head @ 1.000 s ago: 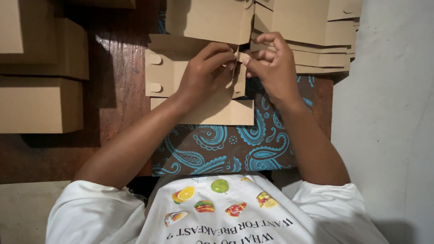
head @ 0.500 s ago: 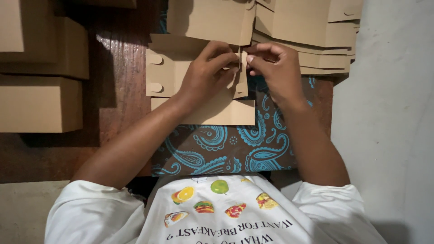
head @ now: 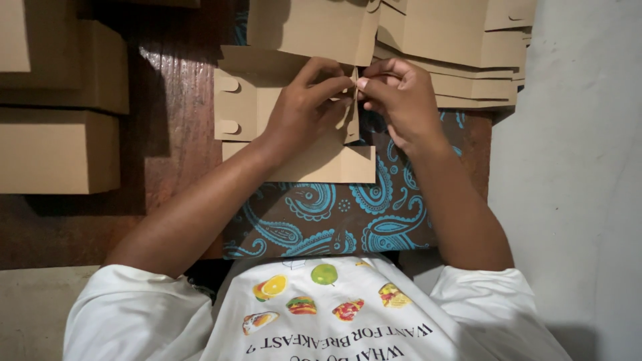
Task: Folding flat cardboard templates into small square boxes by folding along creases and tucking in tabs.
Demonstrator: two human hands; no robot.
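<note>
Two hands: both work on one flat brown box sheet [head: 294, 150] that lies on the person's lap.
Left hand: the left hand [head: 304, 110] rests on the sheet, with its fingertips pinched tight on a small upright flap [head: 353, 113] at the sheet's 3 o'clock edge.
Right hand: the right hand [head: 401, 100] meets it from 3 o'clock and pinches the same flap, thumb and finger closed on it.
Where the sheet is: it lies on a blue patterned cloth [head: 334, 214] over the lap, just at 6 o'clock of a pile of flat sheets.
Done so far: I think the work is at an early step. One flap stands up, and the two round tabs [head: 229, 105] at 9 o'clock lie flat and unused.
Left to do: the sheet does not look like a box yet. It seems the sides must be raised and the tabs tucked in.
Made boxes: closed brown boxes [head: 57, 150] sit at 9 o'clock on the dark wood floor [head: 174, 154].
Pile to go: many flat sheets [head: 468, 60] wait at 12 to 1 o'clock, touching the hands' work spot.
In the way: the pile hangs over the top of the sheet and crowds the fingers. A pale wall [head: 575, 167] is close at 3 o'clock.
</note>
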